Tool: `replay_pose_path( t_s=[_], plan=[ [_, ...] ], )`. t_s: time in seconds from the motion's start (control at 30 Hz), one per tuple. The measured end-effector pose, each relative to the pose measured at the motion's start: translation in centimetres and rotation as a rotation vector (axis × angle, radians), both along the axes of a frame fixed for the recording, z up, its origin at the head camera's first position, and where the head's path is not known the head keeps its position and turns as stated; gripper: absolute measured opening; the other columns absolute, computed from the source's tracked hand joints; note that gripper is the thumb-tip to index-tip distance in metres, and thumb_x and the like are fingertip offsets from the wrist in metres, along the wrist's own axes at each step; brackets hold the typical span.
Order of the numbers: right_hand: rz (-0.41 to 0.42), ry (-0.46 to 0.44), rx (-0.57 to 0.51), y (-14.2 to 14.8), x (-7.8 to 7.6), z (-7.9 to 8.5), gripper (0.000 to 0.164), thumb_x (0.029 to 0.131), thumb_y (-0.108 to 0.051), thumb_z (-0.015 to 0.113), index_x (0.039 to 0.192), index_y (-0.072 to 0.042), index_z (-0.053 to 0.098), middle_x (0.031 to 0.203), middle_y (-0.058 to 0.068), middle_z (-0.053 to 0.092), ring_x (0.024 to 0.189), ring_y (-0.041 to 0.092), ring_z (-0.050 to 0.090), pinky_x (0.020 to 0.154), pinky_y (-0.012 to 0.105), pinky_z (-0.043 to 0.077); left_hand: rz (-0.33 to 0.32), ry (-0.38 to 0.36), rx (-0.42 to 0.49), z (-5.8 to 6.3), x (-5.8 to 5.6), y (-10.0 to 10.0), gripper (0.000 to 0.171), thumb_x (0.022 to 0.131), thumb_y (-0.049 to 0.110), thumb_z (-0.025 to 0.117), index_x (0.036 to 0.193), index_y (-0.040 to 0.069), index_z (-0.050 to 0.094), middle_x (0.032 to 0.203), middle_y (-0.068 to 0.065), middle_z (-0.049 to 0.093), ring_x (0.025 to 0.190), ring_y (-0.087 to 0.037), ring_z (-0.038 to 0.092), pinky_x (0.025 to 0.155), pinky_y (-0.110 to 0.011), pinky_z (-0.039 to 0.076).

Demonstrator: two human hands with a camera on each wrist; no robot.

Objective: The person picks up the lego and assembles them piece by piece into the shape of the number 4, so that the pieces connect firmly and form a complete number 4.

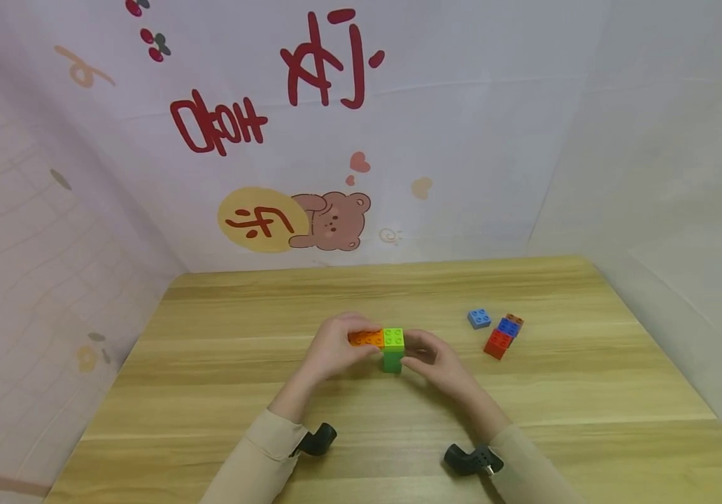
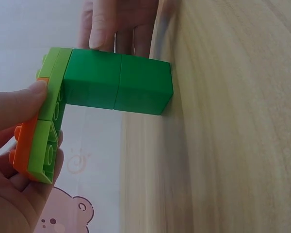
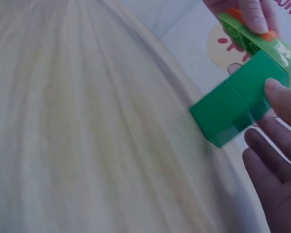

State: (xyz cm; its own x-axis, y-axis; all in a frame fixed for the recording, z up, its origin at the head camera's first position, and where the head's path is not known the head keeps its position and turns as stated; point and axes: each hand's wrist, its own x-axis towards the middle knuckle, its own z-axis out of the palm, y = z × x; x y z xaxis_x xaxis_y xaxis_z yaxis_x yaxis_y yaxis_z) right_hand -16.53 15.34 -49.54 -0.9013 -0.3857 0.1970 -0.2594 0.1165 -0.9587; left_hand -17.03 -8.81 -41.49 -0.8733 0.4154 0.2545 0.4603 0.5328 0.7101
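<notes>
Two dark green bricks [image 2: 117, 81] are joined end to end as a short column. Light green bricks [image 1: 393, 339] cap it and extend left, with an orange brick [image 1: 361, 339] on top. My left hand [image 1: 334, 348] pinches the orange and light green end between thumb and fingers. At the column, my right hand [image 1: 439, 360] holds the upper dark green brick, its thumb on one face and fingers behind. The left wrist view shows the hollow underside of a light green brick [image 2: 44, 150] overhanging beside the column. The column's lower end is at or just above the tabletop; I cannot tell which.
On the wooden table [image 1: 260, 301], to the right, a light blue brick [image 1: 479, 318] lies apart. Beside it, a red brick [image 1: 497, 344], a dark blue brick [image 1: 508, 327] and a brown-orange brick [image 1: 515, 318] form a row. A printed white cloth [image 1: 462, 140] hangs behind the table.
</notes>
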Motion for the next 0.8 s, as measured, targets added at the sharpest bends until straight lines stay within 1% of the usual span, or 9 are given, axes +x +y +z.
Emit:
replay_pose_path(
  t_s=[0.1,0.2,0.3,0.33,0.43,0.57,0.67,0.8],
  plan=[
    [-0.024,0.045,0.005,1.0,0.1,0.0,0.046,0.092,-0.005,0.07,0.135,0.002,0.055,0.129,0.02,0.061,0.118,0.037,0.058,0.1,0.041,0.048,0.004,-0.01,-0.001,-0.1,-0.1,0.0,0.032,0.08,0.012,0.084,0.111,0.008,0.077,0.106,-0.001,0.07,0.1,-0.018,0.062,0.089,-0.036,0.052],
    [-0.068,0.048,0.017,2.2,0.4,0.3,0.045,0.092,-0.003,0.069,0.135,0.001,0.055,0.129,0.018,0.061,0.12,0.038,0.056,0.101,0.04,0.047,0.004,-0.017,-0.003,-0.1,-0.2,0.0,0.032,0.08,0.012,0.084,0.111,0.008,0.076,0.108,-0.001,0.07,0.102,-0.018,0.062,0.09,-0.036,0.052],
    [-0.138,0.031,0.046,3.8,0.9,0.8,0.044,0.093,-0.006,0.069,0.135,-0.003,0.057,0.129,0.014,0.062,0.122,0.034,0.056,0.102,0.036,0.046,0.005,-0.021,-0.006,-0.1,-0.2,0.0,0.032,0.08,0.013,0.084,0.111,0.009,0.077,0.108,-0.001,0.07,0.103,-0.018,0.062,0.091,-0.037,0.051],
    [-0.161,0.017,0.057,4.3,1.1,1.0,0.044,0.093,-0.007,0.07,0.135,-0.005,0.057,0.13,0.011,0.062,0.123,0.03,0.056,0.101,0.033,0.046,0.006,-0.024,-0.007,-0.1,-0.1,0.0,0.032,0.08,0.013,0.084,0.111,0.01,0.077,0.108,-0.001,0.07,0.103,-0.018,0.062,0.091,-0.037,0.051],
    [-0.188,0.092,0.046,6.1,1.3,1.4,0.044,0.091,-0.003,0.071,0.133,-0.001,0.058,0.129,0.016,0.062,0.121,0.021,0.057,0.1,0.03,0.046,0.009,-0.032,-0.007,0.1,-0.1,0.0,0.031,0.08,0.013,0.084,0.11,0.011,0.077,0.109,0.0,0.069,0.104,-0.019,0.062,0.092,-0.037,0.051],
    [-0.177,0.219,0.029,8.5,1.3,1.7,0.045,0.089,0.009,0.067,0.132,0.007,0.055,0.126,0.029,0.059,0.118,0.011,0.058,0.098,0.026,0.048,0.013,-0.045,-0.009,0.2,0.0,0.1,0.031,0.08,0.014,0.084,0.111,0.012,0.077,0.11,0.0,0.069,0.105,-0.02,0.061,0.093,-0.038,0.05],
    [-0.203,0.237,0.036,10.1,1.6,2.2,0.046,0.088,0.012,0.067,0.131,0.009,0.054,0.126,0.031,0.057,0.116,0.008,0.058,0.096,0.022,0.048,0.01,-0.047,-0.012,0.2,-0.1,0.1,0.032,0.081,0.014,0.084,0.112,0.012,0.077,0.111,0.0,0.069,0.105,-0.019,0.061,0.094,-0.038,0.05],
    [-0.269,0.254,0.063,11.8,1.9,2.7,0.047,0.085,0.012,0.07,0.13,0.008,0.056,0.125,0.028,0.059,0.114,0.008,0.058,0.097,0.018,0.046,0.002,-0.042,-0.015,0.1,-0.2,0.0,0.032,0.081,0.015,0.083,0.112,0.012,0.077,0.111,0.0,0.069,0.105,-0.019,0.061,0.094,-0.038,0.05]
  ],
)
